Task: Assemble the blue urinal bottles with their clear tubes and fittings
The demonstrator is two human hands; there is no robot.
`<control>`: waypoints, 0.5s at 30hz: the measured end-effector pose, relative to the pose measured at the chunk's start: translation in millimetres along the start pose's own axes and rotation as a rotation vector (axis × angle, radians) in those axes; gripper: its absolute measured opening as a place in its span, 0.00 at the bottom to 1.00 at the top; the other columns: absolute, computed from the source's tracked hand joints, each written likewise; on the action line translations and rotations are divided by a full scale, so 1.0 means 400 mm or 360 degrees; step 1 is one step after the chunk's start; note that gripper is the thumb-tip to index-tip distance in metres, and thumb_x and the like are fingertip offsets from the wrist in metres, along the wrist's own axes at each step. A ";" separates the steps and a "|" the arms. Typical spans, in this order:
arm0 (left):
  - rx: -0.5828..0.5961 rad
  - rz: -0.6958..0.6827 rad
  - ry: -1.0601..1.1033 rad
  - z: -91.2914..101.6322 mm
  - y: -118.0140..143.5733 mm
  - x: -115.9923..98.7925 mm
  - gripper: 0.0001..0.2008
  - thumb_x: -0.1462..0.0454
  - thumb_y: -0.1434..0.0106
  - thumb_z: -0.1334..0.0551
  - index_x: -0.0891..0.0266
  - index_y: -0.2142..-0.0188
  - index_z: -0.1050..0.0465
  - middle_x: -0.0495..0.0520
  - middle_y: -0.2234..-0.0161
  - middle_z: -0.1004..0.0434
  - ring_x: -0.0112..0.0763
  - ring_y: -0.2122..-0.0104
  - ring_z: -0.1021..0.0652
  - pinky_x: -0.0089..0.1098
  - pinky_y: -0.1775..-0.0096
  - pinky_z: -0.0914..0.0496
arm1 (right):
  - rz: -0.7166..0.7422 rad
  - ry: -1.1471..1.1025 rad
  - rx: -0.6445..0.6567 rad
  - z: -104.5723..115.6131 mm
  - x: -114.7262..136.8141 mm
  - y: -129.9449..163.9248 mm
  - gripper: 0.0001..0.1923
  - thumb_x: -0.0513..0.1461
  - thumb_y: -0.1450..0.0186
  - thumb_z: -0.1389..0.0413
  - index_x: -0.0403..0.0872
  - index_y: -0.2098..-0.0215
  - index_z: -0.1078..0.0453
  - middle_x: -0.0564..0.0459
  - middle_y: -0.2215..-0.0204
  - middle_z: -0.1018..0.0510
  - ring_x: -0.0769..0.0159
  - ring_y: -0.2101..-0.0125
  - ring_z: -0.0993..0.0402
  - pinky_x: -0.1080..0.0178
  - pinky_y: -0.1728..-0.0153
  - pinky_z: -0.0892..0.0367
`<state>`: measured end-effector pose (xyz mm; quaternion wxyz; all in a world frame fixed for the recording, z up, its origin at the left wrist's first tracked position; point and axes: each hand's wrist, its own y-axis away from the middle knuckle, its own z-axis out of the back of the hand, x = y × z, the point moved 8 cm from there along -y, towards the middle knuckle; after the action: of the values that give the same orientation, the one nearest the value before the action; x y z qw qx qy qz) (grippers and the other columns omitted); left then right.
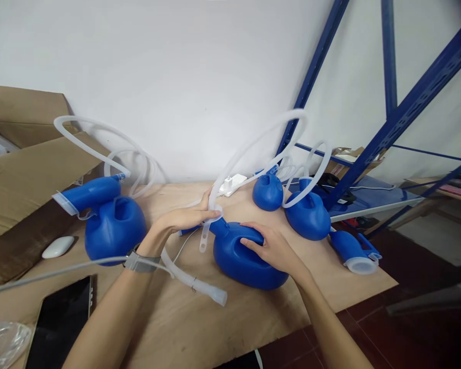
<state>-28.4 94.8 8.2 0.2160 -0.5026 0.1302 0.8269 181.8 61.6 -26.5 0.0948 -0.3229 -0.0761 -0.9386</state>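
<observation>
Centrally, on the tabletop (253, 318), a blue jug (246, 259) lies under the right hand (271, 248) — fingers spread flat on it. Left hand (182, 219) fingers pinch the white tube (253, 146) at the jug's neck — more blue jugs (113, 223) stand nearby.

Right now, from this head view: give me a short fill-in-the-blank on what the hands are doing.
1. The right hand rests on a ____ plastic container.
2. The left hand grips a translucent ____ at the container's neck.
3. The left wrist wears a ____.
4. A white mouse lies on the table in front of an open cardboard ____.

Missing words: blue; tube; watch; box
</observation>
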 end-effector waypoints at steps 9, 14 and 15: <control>-0.0147 0.0078 -0.0363 0.041 -0.006 0.008 0.23 0.44 0.39 0.36 0.62 0.64 0.21 0.53 0.65 0.21 0.35 0.65 0.24 0.31 0.62 0.33 | 0.0044 -0.0010 -0.0015 0.001 0.006 0.001 0.33 0.64 0.41 0.50 0.63 0.42 0.31 0.60 0.40 0.27 0.65 0.39 0.27 0.49 0.28 0.31; -0.0534 0.0222 -0.0583 0.049 -0.012 0.022 0.23 0.47 0.39 0.40 0.63 0.78 0.38 0.51 0.78 0.33 0.30 0.76 0.33 0.33 0.72 0.43 | 0.0137 0.0039 -0.0074 0.007 0.011 0.004 0.35 0.63 0.41 0.51 0.59 0.42 0.30 0.56 0.40 0.26 0.65 0.41 0.25 0.51 0.31 0.27; -0.0553 0.0244 -0.0610 0.044 -0.015 0.027 0.22 0.49 0.39 0.42 0.63 0.78 0.40 0.51 0.79 0.35 0.30 0.77 0.34 0.33 0.73 0.44 | 0.0143 0.0044 -0.0084 0.008 0.011 0.005 0.35 0.63 0.41 0.51 0.59 0.42 0.30 0.56 0.41 0.26 0.66 0.41 0.25 0.52 0.32 0.27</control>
<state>-43.3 110.2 6.8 0.0840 -0.3551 -0.0193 0.9308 181.0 59.9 -21.1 0.1294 -0.3153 -0.0354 -0.9395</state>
